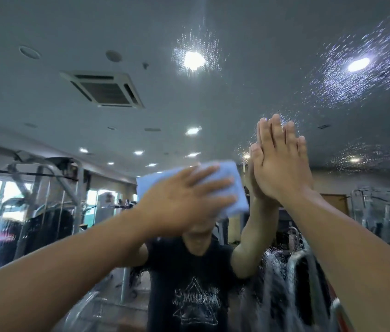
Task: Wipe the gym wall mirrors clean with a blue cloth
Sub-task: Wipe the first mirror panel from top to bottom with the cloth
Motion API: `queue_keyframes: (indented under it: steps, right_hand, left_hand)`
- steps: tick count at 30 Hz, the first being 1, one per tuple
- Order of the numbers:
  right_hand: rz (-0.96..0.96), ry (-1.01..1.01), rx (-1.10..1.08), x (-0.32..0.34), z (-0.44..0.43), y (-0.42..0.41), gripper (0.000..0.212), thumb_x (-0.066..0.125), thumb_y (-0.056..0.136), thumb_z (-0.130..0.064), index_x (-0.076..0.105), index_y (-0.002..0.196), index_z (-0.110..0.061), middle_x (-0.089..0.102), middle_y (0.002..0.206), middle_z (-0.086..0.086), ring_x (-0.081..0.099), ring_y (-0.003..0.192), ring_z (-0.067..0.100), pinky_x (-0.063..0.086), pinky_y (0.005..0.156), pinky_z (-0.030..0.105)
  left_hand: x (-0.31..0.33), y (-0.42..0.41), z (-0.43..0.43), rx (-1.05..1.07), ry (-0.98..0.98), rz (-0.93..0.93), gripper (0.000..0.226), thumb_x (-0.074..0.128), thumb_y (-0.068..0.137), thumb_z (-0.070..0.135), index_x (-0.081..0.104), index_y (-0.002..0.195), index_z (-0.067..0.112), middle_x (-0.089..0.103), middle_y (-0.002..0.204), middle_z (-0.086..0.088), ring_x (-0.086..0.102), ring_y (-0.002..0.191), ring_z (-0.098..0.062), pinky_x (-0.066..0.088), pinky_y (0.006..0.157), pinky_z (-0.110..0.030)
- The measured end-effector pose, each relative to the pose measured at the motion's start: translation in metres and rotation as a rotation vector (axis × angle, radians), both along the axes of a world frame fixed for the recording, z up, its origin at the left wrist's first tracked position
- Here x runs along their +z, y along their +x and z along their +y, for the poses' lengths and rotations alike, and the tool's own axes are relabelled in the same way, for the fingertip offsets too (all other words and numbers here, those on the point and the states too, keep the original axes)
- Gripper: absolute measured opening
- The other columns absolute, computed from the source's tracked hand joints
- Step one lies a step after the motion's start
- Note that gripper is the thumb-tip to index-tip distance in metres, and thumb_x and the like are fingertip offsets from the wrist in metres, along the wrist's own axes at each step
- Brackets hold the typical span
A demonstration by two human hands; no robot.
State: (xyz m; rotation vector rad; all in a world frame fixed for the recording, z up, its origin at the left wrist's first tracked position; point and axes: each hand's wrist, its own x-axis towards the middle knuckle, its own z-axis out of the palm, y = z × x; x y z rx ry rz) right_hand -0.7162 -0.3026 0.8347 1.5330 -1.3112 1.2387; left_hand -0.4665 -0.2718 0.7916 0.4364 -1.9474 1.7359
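A left hand (184,200) with fingers spread flat presses a blue cloth (222,188) against a wall mirror (237,97). Just beside it, the right hand (282,164) rests flat on the droplet-speckled glass, fingers straight and together.

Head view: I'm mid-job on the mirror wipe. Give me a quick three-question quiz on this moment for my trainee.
1. True or false: the left hand presses the blue cloth against the mirror with straight fingers.
2. The right hand is: A, curled round a spray bottle; B, flat on the mirror, fingers straight and pointing up; C, hanging at the person's side.
3. Fill in: the thickest patch of droplets sits toward the upper ____ of the view.
Key: 1 true; 2 B; 3 right.
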Motion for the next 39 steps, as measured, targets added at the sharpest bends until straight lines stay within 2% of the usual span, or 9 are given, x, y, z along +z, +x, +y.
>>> queue_keyframes:
  steps: [3,5,8,15,22,24,27,34,39]
  right_hand:
    - [-0.042,-0.059,0.031,-0.009,0.006,0.008,0.074,-0.002,0.096,-0.046,0.006,0.165,-0.020,0.000,0.173,0.010,0.001,0.158,0.035,0.001,0.127,0.052]
    - [-0.009,-0.089,0.074,-0.020,0.012,0.014,0.069,0.005,0.100,-0.043,0.011,0.165,-0.019,0.003,0.172,0.010,0.002,0.158,0.037,0.000,0.126,0.051]
    - [0.037,-0.063,0.147,-0.034,0.013,0.024,0.070,0.005,0.099,-0.044,0.012,0.165,-0.020,0.003,0.173,0.007,0.000,0.158,0.034,-0.003,0.128,0.050]
    - [0.027,-0.111,0.099,-0.044,-0.001,0.030,0.067,0.006,0.103,-0.046,0.009,0.166,-0.021,0.001,0.173,0.004,-0.002,0.159,0.031,-0.004,0.127,0.049]
    - [0.029,-0.168,0.056,-0.045,-0.006,0.028,0.063,0.013,0.106,-0.042,0.014,0.165,-0.020,0.008,0.173,0.005,0.006,0.158,0.033,-0.004,0.125,0.045]
    - [0.028,-0.161,0.051,-0.045,-0.007,0.028,0.063,0.010,0.106,-0.043,0.010,0.165,-0.021,0.005,0.173,0.004,0.003,0.159,0.031,-0.006,0.126,0.044]
    - [0.020,-0.178,0.063,-0.046,-0.007,0.029,0.063,0.011,0.106,-0.044,0.012,0.165,-0.021,0.007,0.173,0.004,0.004,0.159,0.031,-0.005,0.126,0.044]
    - [0.011,-0.210,0.073,-0.046,-0.009,0.031,0.064,0.015,0.105,-0.042,0.018,0.165,-0.019,0.012,0.172,0.006,0.009,0.158,0.033,-0.006,0.125,0.041]
    - [0.001,-0.222,0.068,-0.046,-0.008,0.032,0.063,0.018,0.105,-0.041,0.020,0.164,-0.018,0.014,0.172,0.006,0.012,0.157,0.034,-0.005,0.124,0.042]
  left_hand:
    - [-0.031,0.021,0.013,0.092,0.071,-0.265,0.052,0.038,0.097,0.018,0.056,0.144,0.030,0.041,0.158,0.001,0.032,0.149,-0.029,0.030,0.119,-0.048]
    - [-0.017,0.040,0.009,0.110,0.066,-0.319,0.057,0.050,0.092,0.015,0.052,0.146,0.031,0.038,0.159,0.001,0.030,0.150,-0.028,0.034,0.117,-0.051]
    - [0.027,0.058,0.004,0.115,0.034,-0.142,0.064,0.066,0.087,0.017,0.048,0.148,0.026,0.040,0.158,-0.006,0.033,0.148,-0.032,0.037,0.115,-0.053]
    - [0.054,0.040,0.009,0.019,-0.043,0.366,0.046,0.049,0.093,0.020,0.061,0.137,0.015,0.054,0.147,-0.012,0.046,0.139,-0.038,0.036,0.114,-0.051]
    - [-0.041,0.054,0.017,0.104,0.116,-0.181,0.064,0.036,0.090,0.008,0.048,0.149,0.029,0.035,0.161,0.000,0.027,0.151,-0.030,0.032,0.118,-0.052]
    - [-0.032,0.070,0.015,0.106,0.111,-0.255,0.063,0.047,0.090,0.011,0.047,0.150,0.029,0.035,0.161,0.000,0.027,0.151,-0.028,0.034,0.116,-0.053]
    - [0.012,0.087,0.009,0.105,0.038,-0.096,0.057,0.062,0.093,0.018,0.050,0.147,0.026,0.040,0.159,-0.005,0.032,0.149,-0.032,0.036,0.115,-0.054]
    - [0.049,0.067,0.010,0.026,-0.061,0.324,0.044,0.050,0.096,0.021,0.061,0.139,0.016,0.053,0.148,-0.010,0.045,0.139,-0.040,0.041,0.110,-0.054]
    - [-0.011,0.062,0.003,0.034,0.028,0.084,0.058,0.059,0.090,0.014,0.052,0.147,0.026,0.040,0.158,-0.004,0.031,0.149,-0.035,0.037,0.112,-0.055]
